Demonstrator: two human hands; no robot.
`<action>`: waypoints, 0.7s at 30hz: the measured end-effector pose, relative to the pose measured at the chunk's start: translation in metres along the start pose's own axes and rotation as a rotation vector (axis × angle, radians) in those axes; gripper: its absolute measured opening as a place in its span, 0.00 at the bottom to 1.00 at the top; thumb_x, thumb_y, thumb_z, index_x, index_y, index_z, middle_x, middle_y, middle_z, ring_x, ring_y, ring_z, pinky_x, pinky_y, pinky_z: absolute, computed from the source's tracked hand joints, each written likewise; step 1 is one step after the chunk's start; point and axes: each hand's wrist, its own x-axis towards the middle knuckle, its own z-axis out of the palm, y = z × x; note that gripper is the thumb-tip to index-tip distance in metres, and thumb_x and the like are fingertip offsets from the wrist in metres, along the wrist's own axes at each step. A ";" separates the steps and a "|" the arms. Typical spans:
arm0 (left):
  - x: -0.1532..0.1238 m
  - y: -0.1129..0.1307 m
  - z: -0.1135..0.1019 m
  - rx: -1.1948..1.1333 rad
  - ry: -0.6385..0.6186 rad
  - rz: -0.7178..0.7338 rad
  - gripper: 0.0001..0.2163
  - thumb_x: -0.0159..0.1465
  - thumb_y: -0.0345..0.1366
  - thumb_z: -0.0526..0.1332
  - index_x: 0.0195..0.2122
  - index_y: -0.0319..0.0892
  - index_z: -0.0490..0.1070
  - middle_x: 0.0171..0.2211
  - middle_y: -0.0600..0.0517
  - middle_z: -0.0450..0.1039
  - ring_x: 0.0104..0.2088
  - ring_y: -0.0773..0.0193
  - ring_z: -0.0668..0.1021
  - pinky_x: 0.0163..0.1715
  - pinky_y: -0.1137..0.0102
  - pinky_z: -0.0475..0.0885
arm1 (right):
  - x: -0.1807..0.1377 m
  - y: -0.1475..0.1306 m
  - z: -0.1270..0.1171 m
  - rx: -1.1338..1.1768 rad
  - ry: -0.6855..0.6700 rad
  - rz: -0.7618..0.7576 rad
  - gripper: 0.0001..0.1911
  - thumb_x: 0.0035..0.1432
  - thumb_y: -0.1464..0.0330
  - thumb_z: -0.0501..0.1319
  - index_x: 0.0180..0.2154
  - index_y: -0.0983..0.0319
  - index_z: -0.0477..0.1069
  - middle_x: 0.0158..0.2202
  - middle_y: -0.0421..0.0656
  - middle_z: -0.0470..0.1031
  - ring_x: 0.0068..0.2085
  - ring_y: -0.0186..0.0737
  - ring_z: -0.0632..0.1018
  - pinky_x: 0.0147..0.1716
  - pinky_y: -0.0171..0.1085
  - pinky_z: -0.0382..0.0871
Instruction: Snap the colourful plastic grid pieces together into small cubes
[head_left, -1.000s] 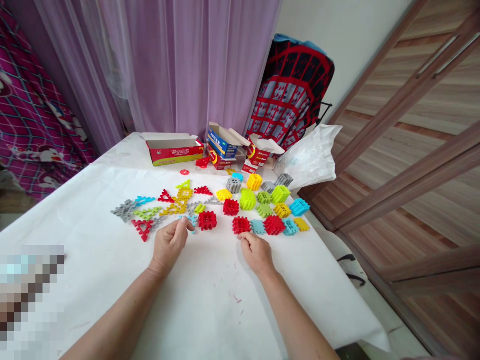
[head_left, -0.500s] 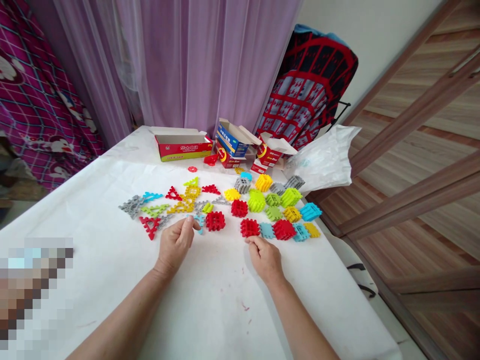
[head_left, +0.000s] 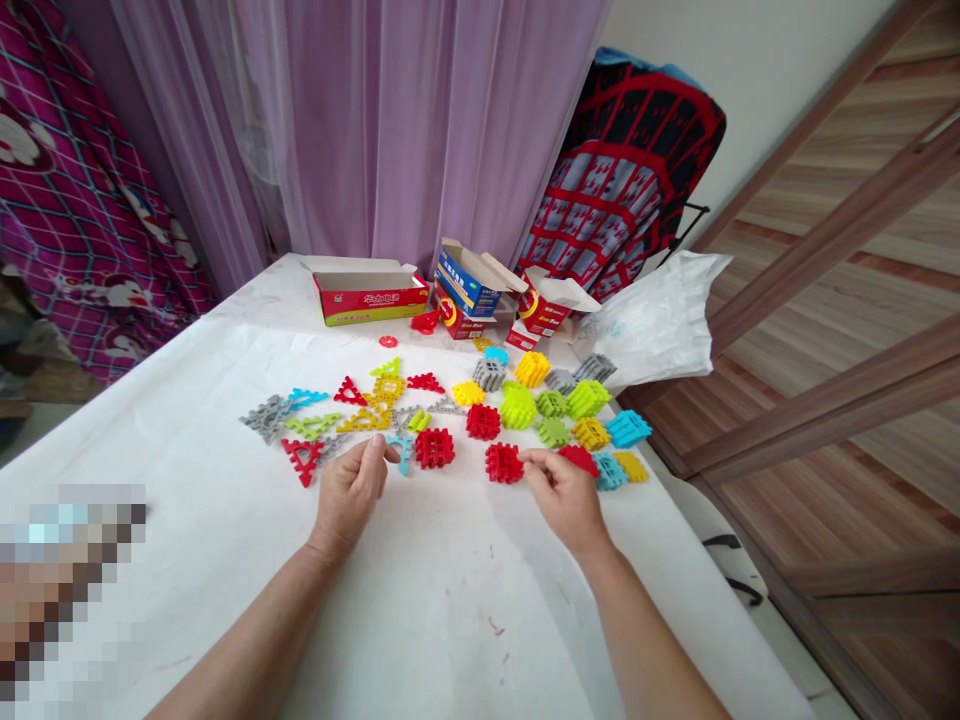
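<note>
My left hand rests closed above the table, thumb pressed over the curled fingers. Whatever it may hold is hidden. Just beyond its fingertips lies a light-blue triangular building piece, with a red toothed block to the right. My right hand is closed too, fingertips together beside another red block. It covers the spot of the light-blue block and part of a larger red block. I cannot make out anything between its fingers.
Flat triangular pieces, such as a red one, spread at the left. Several blocks, including a lime one, cluster at the right. Behind stand an open red box, a blue box and a white plastic bag.
My right hand has moved right and slightly up, from in front of the red block to its right side, now covering the light-blue block. My left hand is nearly still.
</note>
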 end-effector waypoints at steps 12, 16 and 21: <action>0.000 0.004 0.000 0.016 -0.001 -0.001 0.20 0.64 0.49 0.51 0.24 0.41 0.72 0.10 0.60 0.56 0.14 0.70 0.61 0.19 0.73 0.60 | 0.119 -0.021 0.025 -0.640 -0.650 -0.282 0.49 0.47 0.60 0.67 0.66 0.63 0.49 0.58 0.56 0.67 0.57 0.58 0.68 0.54 0.51 0.59; 0.001 0.005 0.001 0.021 -0.019 -0.009 0.20 0.64 0.48 0.51 0.24 0.41 0.72 0.11 0.60 0.55 0.14 0.70 0.61 0.18 0.73 0.59 | 0.122 -0.024 0.028 -0.716 -0.705 -0.282 0.49 0.47 0.60 0.67 0.66 0.60 0.49 0.56 0.55 0.70 0.55 0.57 0.70 0.52 0.49 0.60; 0.001 0.007 0.002 0.043 -0.022 0.017 0.20 0.65 0.48 0.50 0.24 0.41 0.73 0.11 0.59 0.56 0.15 0.70 0.62 0.19 0.73 0.60 | 0.126 -0.024 0.031 -0.725 -0.755 -0.279 0.48 0.47 0.61 0.65 0.67 0.60 0.49 0.57 0.56 0.70 0.56 0.58 0.71 0.51 0.48 0.61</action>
